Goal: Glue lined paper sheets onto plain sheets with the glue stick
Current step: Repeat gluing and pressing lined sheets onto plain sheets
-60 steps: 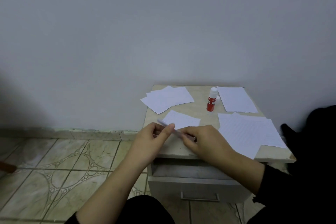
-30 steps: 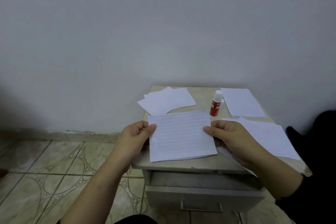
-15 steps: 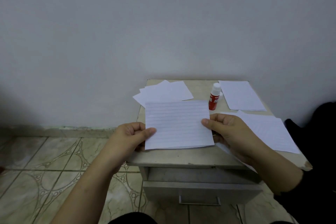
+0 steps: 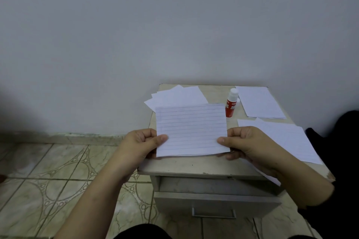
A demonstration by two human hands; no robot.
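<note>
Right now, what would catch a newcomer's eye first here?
A lined sheet held up over the small table, pinched at its sides by the left hand and the right hand. Behind it a red glue stick stands upright among loose white paper piles.

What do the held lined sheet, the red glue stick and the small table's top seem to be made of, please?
White ruled sheet: thin matte paper, flexing slightly. Red glue stick with white cap: probably plastic with a printed label. Beige tabletop: marble-look surface, perhaps laminate; chipped at the right corner.
</note>
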